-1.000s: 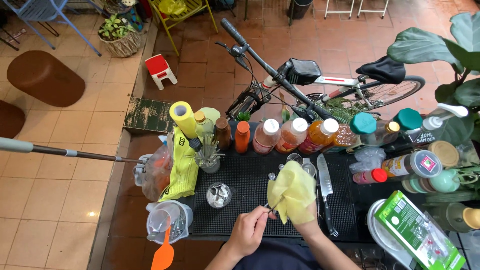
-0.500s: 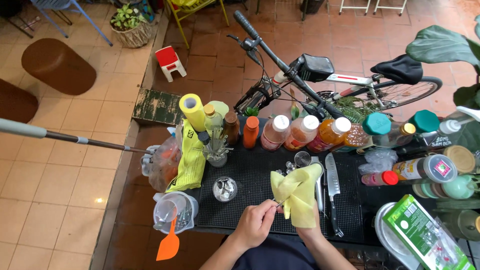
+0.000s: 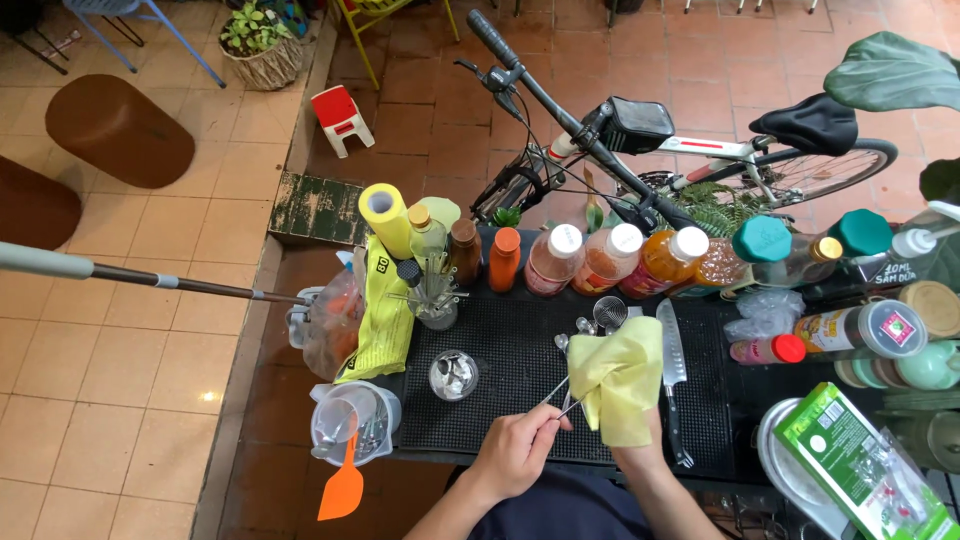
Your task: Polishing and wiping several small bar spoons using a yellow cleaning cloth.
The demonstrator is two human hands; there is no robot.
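Over the black mat (image 3: 500, 340), my left hand (image 3: 515, 452) pinched shut on thin metal tongs (image 3: 562, 392), long axis up-right, tips in the yellow cloth (image 3: 618, 385) wrapped around my right hand (image 3: 640, 452), cloth draped lower and more bunched than half a second earlier, knife (image 3: 672, 375) beside.

A thin metal utensil (image 3: 556, 397) slants up from the left hand's pinch, its upper end buried in a pale yellow cloth (image 3: 618, 390), crumpled and draped over the right hand above the black matted surface (image 3: 500, 330).
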